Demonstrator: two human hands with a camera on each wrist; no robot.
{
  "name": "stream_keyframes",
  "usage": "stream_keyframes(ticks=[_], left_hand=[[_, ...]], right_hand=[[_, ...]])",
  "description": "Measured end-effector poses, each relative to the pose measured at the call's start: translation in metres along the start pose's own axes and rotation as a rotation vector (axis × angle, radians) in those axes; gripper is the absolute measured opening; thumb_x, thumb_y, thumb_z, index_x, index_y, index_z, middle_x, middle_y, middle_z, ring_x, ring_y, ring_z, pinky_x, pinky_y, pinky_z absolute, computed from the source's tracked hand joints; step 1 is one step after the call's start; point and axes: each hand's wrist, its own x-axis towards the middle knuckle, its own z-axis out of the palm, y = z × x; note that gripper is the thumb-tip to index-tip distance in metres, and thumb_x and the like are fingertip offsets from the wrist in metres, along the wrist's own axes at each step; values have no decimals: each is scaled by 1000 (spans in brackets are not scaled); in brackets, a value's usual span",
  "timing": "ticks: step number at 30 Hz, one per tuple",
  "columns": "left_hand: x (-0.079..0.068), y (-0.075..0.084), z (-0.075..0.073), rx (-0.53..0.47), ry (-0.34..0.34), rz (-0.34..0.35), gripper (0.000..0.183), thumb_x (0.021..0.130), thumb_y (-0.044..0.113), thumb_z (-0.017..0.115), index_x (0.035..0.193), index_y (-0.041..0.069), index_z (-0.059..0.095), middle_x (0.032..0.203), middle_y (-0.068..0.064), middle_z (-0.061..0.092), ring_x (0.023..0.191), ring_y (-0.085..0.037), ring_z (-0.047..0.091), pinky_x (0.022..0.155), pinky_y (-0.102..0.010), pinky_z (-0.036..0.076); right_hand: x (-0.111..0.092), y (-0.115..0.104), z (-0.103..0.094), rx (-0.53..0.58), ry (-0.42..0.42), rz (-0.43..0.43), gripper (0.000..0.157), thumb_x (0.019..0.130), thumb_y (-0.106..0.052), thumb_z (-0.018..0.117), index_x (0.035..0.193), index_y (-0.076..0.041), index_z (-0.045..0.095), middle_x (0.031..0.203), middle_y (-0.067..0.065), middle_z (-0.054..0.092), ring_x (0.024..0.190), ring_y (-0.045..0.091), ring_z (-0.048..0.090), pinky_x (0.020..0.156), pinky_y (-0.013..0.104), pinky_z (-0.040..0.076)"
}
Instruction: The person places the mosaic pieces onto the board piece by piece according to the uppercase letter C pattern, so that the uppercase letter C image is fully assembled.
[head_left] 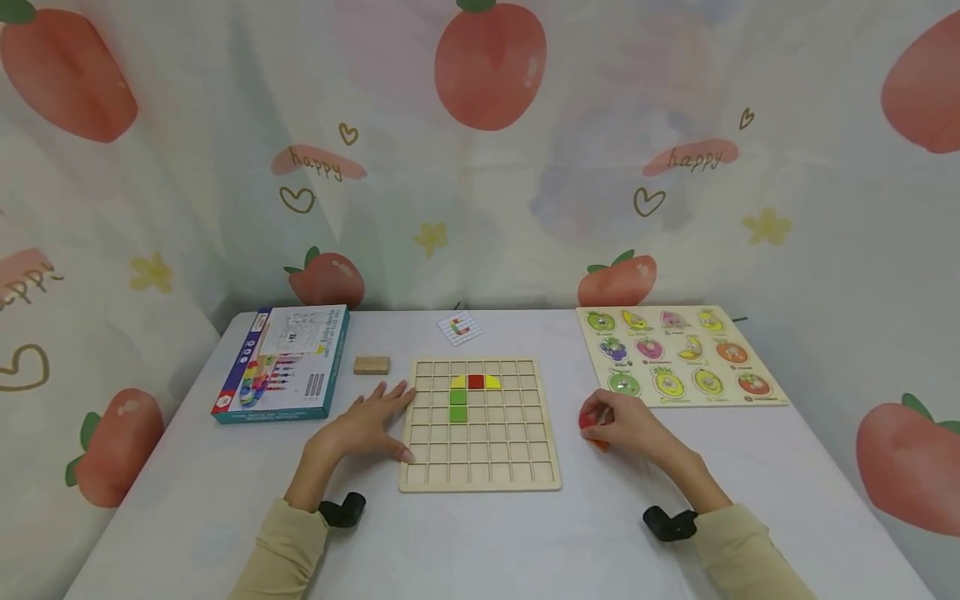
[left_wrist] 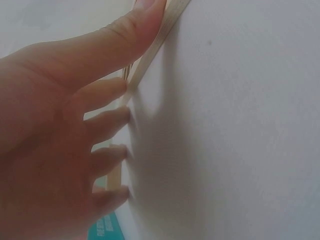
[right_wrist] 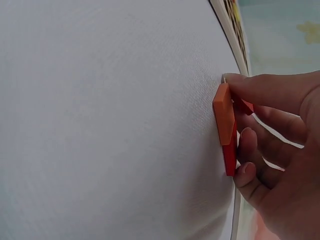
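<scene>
A wooden grid board [head_left: 480, 475] lies at the middle of the table. Near its top sit a red square [head_left: 476, 382] between two yellow rounded pieces [head_left: 492, 382], with green squares [head_left: 458, 414] in a column below the left one. My left hand [head_left: 369, 423] spreads along the board's left edge, thumb and fingertips at the rim. Right of the board, my right hand [head_left: 621, 423] pinches a small red block [right_wrist: 243, 105] between thumb and index finger. An orange block [right_wrist: 223, 115] and another red block [right_wrist: 229, 159] are close by its fingertips, partly overlapping in the right wrist view.
A small pattern card [head_left: 460, 328] lies behind the board. Left of it are a wooden block [head_left: 372, 365] and a boxed toy set [head_left: 281, 362]. A fruit puzzle board [head_left: 678, 354] occupies the back right, just beyond the right hand. A printed curtain [head_left: 480, 225] hangs behind the table.
</scene>
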Motion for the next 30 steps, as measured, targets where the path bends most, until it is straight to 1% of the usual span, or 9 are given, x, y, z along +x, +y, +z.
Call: stream_keyframes(ticks=[11, 15, 17, 23, 30], left_hand=[[-3, 4, 0, -6, 3, -3, 107, 73, 36, 92, 161, 12, 36, 171, -11, 22, 159, -42, 5, 127, -65, 4], [-2, 3, -1, -3, 2, 0, 107, 74, 36, 92, 161, 12, 35, 171, -11, 21, 160, -42, 5, 127, -64, 3], [-2, 2, -2, -2, 4, 5, 107, 74, 36, 91, 161, 12, 35, 171, -12, 21, 159, -42, 6, 127, -65, 4], [-1, 1, -1, -7, 4, 3, 107, 74, 37, 92, 161, 12, 35, 171, -12, 22, 159, -42, 6, 127, -65, 4], [-1, 1, 0, 0, 9, -1, 108, 73, 37, 92, 161, 12, 36, 171, -11, 22, 160, -42, 6, 127, -64, 4]], right_hand=[[1, -1, 4, -1, 36, -80, 14, 89, -9, 78, 102, -10, 73, 88, -1, 69, 79, 15, 58, 66, 20, 52], [1, -6, 5, 13, 58, -83, 13, 90, -10, 79, 102, -12, 75, 93, -1, 73, 82, 14, 62, 69, 19, 54], [2, -9, 6, 36, 62, -85, 11, 90, -11, 78, 101, -12, 76, 95, 0, 75, 82, 14, 63, 68, 20, 55], [6, -20, 10, 101, 56, -58, 9, 90, -14, 79, 100, -13, 79, 98, 0, 78, 81, 14, 66, 66, 22, 54], [11, -31, 19, 123, 69, -15, 11, 89, -17, 81, 100, -17, 82, 96, -3, 79, 86, 13, 66, 74, 22, 52]])
